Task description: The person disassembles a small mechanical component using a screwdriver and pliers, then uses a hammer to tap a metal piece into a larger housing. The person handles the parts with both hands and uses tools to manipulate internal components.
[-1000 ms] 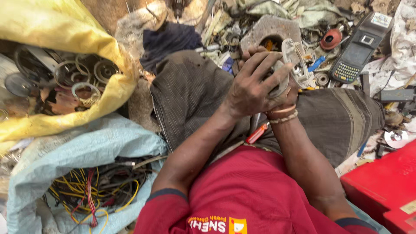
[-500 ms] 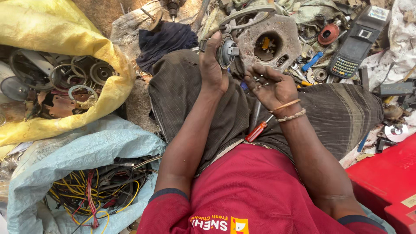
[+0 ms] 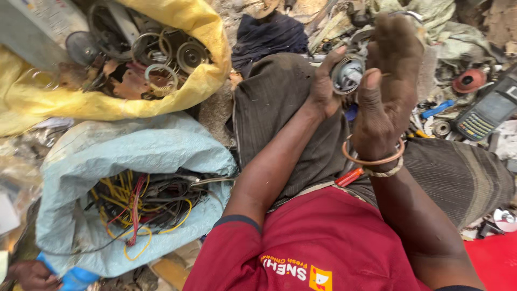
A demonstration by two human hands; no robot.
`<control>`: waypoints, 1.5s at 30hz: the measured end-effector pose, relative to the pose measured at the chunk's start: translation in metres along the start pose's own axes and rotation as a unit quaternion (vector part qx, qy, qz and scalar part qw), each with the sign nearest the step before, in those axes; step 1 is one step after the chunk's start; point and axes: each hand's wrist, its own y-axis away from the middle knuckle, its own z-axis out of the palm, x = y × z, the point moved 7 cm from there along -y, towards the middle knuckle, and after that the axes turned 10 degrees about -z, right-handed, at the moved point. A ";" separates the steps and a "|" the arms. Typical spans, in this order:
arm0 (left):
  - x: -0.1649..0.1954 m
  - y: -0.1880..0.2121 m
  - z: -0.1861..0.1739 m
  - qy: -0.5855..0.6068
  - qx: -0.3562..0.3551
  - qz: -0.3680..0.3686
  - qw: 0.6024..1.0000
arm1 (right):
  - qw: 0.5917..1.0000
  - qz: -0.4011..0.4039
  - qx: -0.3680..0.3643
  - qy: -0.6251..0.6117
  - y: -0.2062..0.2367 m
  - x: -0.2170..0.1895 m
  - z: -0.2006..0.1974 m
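In the upper right of the frame both hands meet over the person's lap. The left hand (image 3: 325, 89) curls around the near side of a round metal part (image 3: 347, 74), a small silvery disc with a stub at its centre, thumb and fingers pressed against its rim. The right hand (image 3: 389, 81) is raised in front of it, back toward the camera, fingers together and bent over the top of the same part; its fingertips are hidden, so how tightly it grips cannot be told. Two bangles (image 3: 375, 161) ring the right wrist (one coppery, one pale and twisted).

Beneath the hands lies dark striped cloth (image 3: 285, 113) over the knees, with a red-handled tool (image 3: 350, 176) just below the right wrist. The red shirt (image 3: 323, 242) fills the bottom centre.

At upper left a yellow sack (image 3: 161, 99) gapes open, holding metal rings and discs (image 3: 161, 59). Below it, at lower left, a pale blue sack (image 3: 134, 156) holds a tangle of yellow, red and black wires (image 3: 140, 207). At the right edge, amid scrap, sits a handheld keypad device (image 3: 484, 114), with a reddish round disc (image 3: 467, 82) just above and to its left. Another person's hand (image 3: 29, 274) shows in the bottom left corner.
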 end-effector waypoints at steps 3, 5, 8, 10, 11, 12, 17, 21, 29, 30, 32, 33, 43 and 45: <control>0.005 0.011 0.023 -0.038 -0.045 -0.020 0.998 | 0.966 -0.023 0.071 0.249 -0.006 0.003 -0.070; 0.002 0.016 0.030 -0.051 -0.032 -0.043 0.997 | 0.934 -0.001 0.088 0.346 0.009 0.005 -0.107; -0.002 0.016 0.044 -0.056 -0.063 -0.066 0.994 | 0.918 -0.018 0.019 0.396 0.024 0.017 -0.124; -0.002 0.016 0.048 -0.102 -0.060 -0.059 0.991 | 0.908 -0.021 -0.091 0.408 0.033 0.022 -0.117; -0.001 0.016 0.049 -0.129 -0.060 -0.054 0.988 | 0.920 0.020 -0.095 0.379 0.035 0.026 -0.120; -0.002 0.016 0.051 -0.139 -0.072 -0.058 0.986 | 0.930 0.060 -0.097 0.350 0.036 0.029 -0.123; -0.015 0.012 0.049 -0.223 -0.113 -0.095 0.964 | 0.967 0.228 -0.070 0.094 0.038 0.041 -0.136; -0.033 -0.007 0.024 -0.317 -0.018 -0.149 0.936 | 0.933 0.356 -0.051 0.017 0.055 0.057 -0.152; -0.015 -0.029 -0.007 -0.400 0.118 -0.020 0.909 | 0.940 -0.027 0.066 0.333 0.023 0.024 -0.257; -0.016 -0.029 -0.008 -0.404 0.119 -0.021 0.907 | 0.921 -0.062 0.059 0.380 0.021 0.031 -0.261; -0.015 -0.029 -0.008 -0.413 0.122 -0.019 0.902 | 0.855 -0.127 0.031 0.502 0.021 0.053 -0.263; -0.016 -0.029 -0.006 -0.417 0.121 -0.020 0.900 | 0.831 -0.140 0.018 0.538 0.021 0.076 -0.257; -0.010 -0.028 -0.001 -0.396 0.122 -0.024 0.910 | 0.921 0.051 0.071 0.380 0.030 0.163 -0.290; -0.010 -0.032 -0.001 -0.398 0.118 -0.015 0.910 | 0.910 -0.014 0.079 0.407 0.031 0.140 -0.293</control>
